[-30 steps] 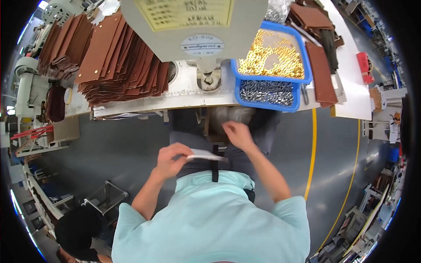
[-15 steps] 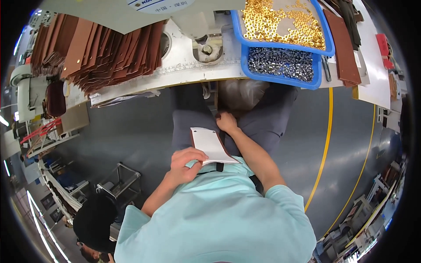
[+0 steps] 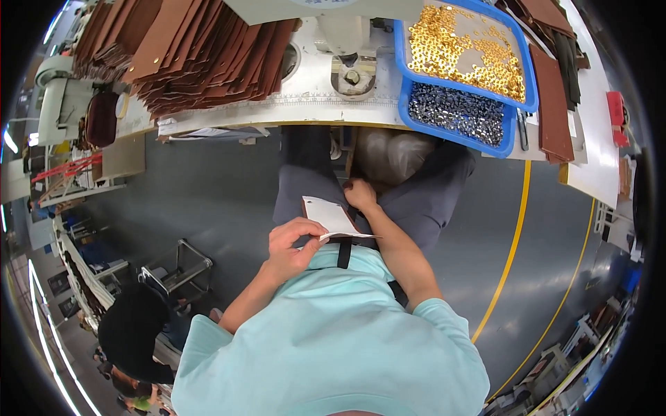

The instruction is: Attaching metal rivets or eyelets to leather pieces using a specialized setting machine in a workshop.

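Note:
My left hand (image 3: pixel 291 244) pinches the near-left corner of a leather panel (image 3: pixel 329 217) over my lap. The panel's white side faces up, with brown along its edges and a small dark dot near a far corner. Its near edge is lifted toward me. Between my thighs, beyond the panel, my right hand (image 3: pixel 359 195) is closed with the fingers curled under. What it holds, if anything, is hidden.
On the bench (image 3: pixel 326 111) lie stacked brown leather pieces (image 3: pixel 215 62). A machine base (image 3: pixel 354 78) stands mid-bench. At right, a blue tray of gold rings (image 3: pixel 433 41) overlaps another of dark metal pieces (image 3: pixel 458 114). A black stool (image 3: pixel 135 333) is behind left.
The panel's near edge has tipped up and moved slightly away from my waist, with my left hand on it. My right hand stays in place. The whole view has shifted, moving the bench rightward.

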### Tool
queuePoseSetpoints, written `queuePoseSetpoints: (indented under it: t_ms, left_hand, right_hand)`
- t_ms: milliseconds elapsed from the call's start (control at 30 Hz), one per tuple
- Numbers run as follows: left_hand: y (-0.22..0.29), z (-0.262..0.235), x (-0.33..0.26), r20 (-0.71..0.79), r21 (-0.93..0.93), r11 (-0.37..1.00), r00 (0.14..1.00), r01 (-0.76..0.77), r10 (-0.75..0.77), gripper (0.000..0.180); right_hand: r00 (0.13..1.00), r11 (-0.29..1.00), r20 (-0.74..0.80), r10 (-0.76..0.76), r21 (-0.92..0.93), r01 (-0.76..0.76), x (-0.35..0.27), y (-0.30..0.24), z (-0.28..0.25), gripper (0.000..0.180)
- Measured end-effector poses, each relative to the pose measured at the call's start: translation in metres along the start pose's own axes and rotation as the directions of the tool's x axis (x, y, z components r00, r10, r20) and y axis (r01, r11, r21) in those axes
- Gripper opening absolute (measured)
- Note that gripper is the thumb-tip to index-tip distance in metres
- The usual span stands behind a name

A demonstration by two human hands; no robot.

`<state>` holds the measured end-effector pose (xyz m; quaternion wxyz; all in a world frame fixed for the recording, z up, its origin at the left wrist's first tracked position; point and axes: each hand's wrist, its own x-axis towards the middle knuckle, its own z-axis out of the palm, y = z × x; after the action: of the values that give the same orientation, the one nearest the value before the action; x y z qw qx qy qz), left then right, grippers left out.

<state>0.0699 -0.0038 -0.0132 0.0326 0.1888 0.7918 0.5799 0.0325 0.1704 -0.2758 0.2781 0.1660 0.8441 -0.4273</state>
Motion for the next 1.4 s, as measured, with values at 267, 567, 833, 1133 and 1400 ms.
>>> queuePoseSetpoints:
  t_ms: [267, 567, 833, 1133, 1400]
  left_hand:
    - [0.005, 0.007, -0.006, 0.035, 0.075, 0.997, 0.999, -0.020, 0.017, 0.015]
    - [0.003, 0.013, 0.000, 0.038, 0.057, 0.998, 0.999, -0.027, 0.024, 0.016]
    - [0.003, 0.017, 0.005, 0.019, 0.088, 0.992, 0.996, -0.090, 0.089, 0.020]
    - [-0.003, 0.019, -0.002, -0.181, 0.002, 0.998, 0.981, 0.070, -0.069, 0.011]
    - [-0.010, 0.027, -0.030, -0.476, -0.157, 0.952, 0.824, 0.264, -0.307, 0.005]
  right_hand:
    - [0.998, 0.997, 0.018, -0.056, 0.046, 0.055, 0.005, 0.003, 0.004, 0.028]
    - [0.997, 0.997, 0.005, -0.073, -0.018, 0.073, 0.000, 0.001, 0.004, 0.027]
    - [0.996, 0.995, 0.080, -0.032, -0.091, 0.039, 0.010, 0.003, 0.004, 0.029]
    - [0.955, 0.963, 0.258, -0.145, -0.186, 0.197, 0.021, 0.019, 0.001, 0.030]
    - [0.911, 0.973, 0.378, -0.167, -0.085, 0.214, 0.029, 0.032, 0.008, 0.032]
